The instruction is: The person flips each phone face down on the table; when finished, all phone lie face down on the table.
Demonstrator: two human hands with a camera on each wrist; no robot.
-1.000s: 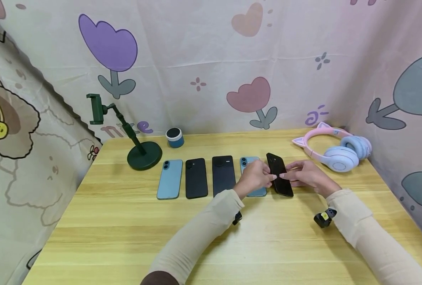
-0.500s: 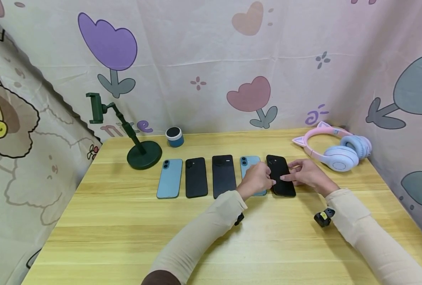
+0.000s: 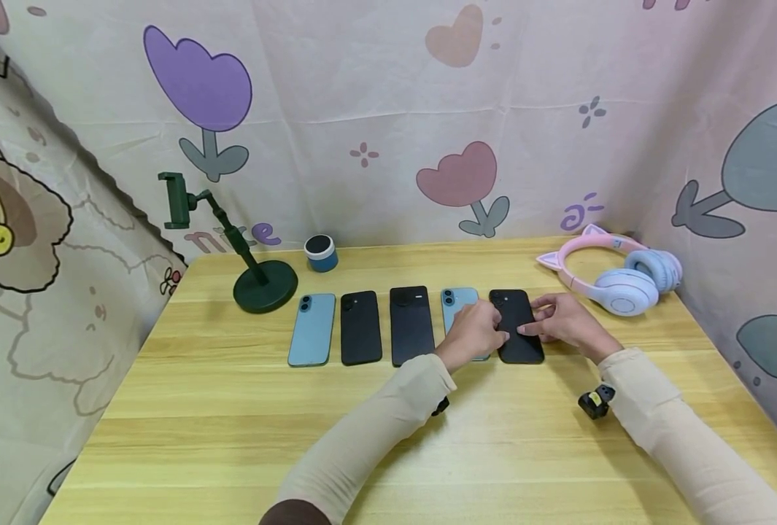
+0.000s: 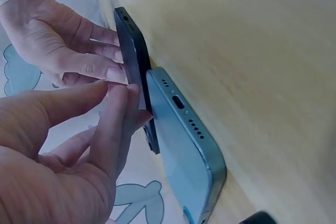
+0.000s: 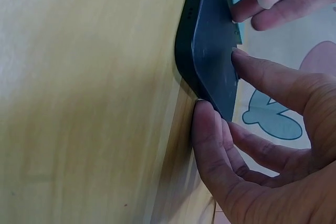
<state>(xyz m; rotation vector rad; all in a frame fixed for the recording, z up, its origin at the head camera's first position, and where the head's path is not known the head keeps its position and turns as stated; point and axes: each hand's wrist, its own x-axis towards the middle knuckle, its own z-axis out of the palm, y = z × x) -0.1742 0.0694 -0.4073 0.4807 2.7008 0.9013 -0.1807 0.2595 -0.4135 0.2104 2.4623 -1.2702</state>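
Observation:
A black phone (image 3: 516,335) lies back up on the wooden table at the right end of a row of phones. My right hand (image 3: 568,321) pinches its right side, thumb on the back and fingers along the edge, as the right wrist view shows. At the phone's left edge, my left hand (image 3: 472,332) touches with its fingertips, thumb and fingers (image 4: 113,129) close together and fairly straight. Partly hidden beneath the left hand is a light blue phone (image 3: 457,299), whose port end shows in the left wrist view.
Further left lie a dark phone (image 3: 411,328), another black phone (image 3: 361,332) and a light blue phone (image 3: 312,332). Behind them stand a green phone stand (image 3: 265,286) and a small blue jar (image 3: 322,255). Pink cat-ear headphones (image 3: 624,288) lie at the back right. A patterned cloth hangs behind.
The black phone, tilted between both hands a second ago, now lies flat and straighter in line with the row. The left hand has shifted slightly down and right.

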